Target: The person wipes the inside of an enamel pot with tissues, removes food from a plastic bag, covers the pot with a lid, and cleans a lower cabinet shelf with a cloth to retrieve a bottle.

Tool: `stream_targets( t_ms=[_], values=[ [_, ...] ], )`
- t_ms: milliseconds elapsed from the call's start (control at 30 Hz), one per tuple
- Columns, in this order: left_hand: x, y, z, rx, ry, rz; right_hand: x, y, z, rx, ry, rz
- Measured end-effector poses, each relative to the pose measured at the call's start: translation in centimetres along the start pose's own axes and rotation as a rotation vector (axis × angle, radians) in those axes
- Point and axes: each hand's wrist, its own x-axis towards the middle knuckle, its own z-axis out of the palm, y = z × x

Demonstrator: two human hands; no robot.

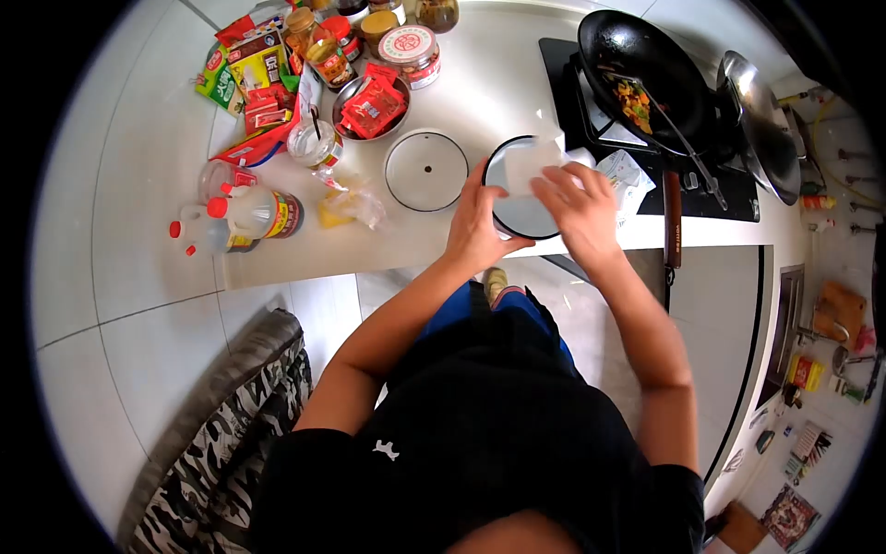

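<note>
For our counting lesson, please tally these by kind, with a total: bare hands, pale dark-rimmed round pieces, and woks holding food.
Bare hands: 2 (left hand, right hand)
Pale dark-rimmed round pieces: 2 (held container, unheld disc)
Woks holding food: 1 (black wok)
Total: 5

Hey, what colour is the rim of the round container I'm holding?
The container's rim is black, best seen in the head view.

Light was bright and even. Left of the wok [637, 42], the counter [503, 74] glared almost white; right of it, curved metal [749, 88] caught highlights. Below the wok, blur softened the right hand [583, 201] and white sheet [528, 170]. Far left of it, tiles [152, 212] bowed toward blackness.
</note>
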Motion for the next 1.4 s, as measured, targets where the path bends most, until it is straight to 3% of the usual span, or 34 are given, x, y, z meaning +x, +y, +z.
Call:
stream_targets(
  t_ms=[67,100,233,433,533,633,733,933,1000,1033,1100,1200,1300,1400],
  values=[
    [0.1,-0.2,-0.2,0.008,0.003,0.042,-0.6,1.0,5.7,-0.008,-0.351,-0.061],
    [0.3,0.0,-0.6,0.026,-0.008,0.066,-0.2,1.1,7.4,0.016,-0.649,0.059],
    [0.2,-0.3,-0.6,-0.001,-0.031,0.023,0.2,2.8,12.7,0.126,-1.052,0.082],
    [0.4,0.0,-0.8,0.038,-0.042,-0.004,-0.5,2.6,16.3,0.164,-0.715,-0.302],
    [0.5,0.1,-0.8,0.037,-0.073,-0.052,3.8,1.5,9.9,-0.324,-0.802,-0.793],
    [0.7,0.7,-1.1,0.039,-0.081,-0.070,3.2,2.2,9.3,-0.443,-0.694,-0.709],
    [0.8,1.3,-1.0,0.059,-0.079,-0.078,2.4,0.8,8.7,-0.713,-0.948,-0.325],
    [0.4,1.3,-0.5,0.028,-0.066,-0.112,2.4,3.1,10.2,0.078,-1.492,-0.130],
    [0.3,1.5,-0.6,0.017,-0.069,-0.123,1.9,2.9,10.5,0.468,-1.507,0.056],
    [0.4,1.5,-0.7,0.015,-0.069,-0.119,1.1,2.6,11.3,0.717,-1.418,0.229],
    [0.4,1.3,-0.5,0.014,-0.058,-0.113,0.7,2.2,12.8,0.863,-1.198,0.530],
    [-0.1,0.8,0.0,0.017,-0.023,-0.108,0.9,1.7,14.9,0.587,-0.621,1.070],
    [0.3,1.3,0.1,0.009,-0.013,-0.166,0.6,-1.0,18.7,0.635,-0.318,1.342],
    [0.8,2.3,-0.3,-0.040,-0.061,-0.312,2.8,-1.6,14.8,1.022,-0.616,1.422]
  ],
)
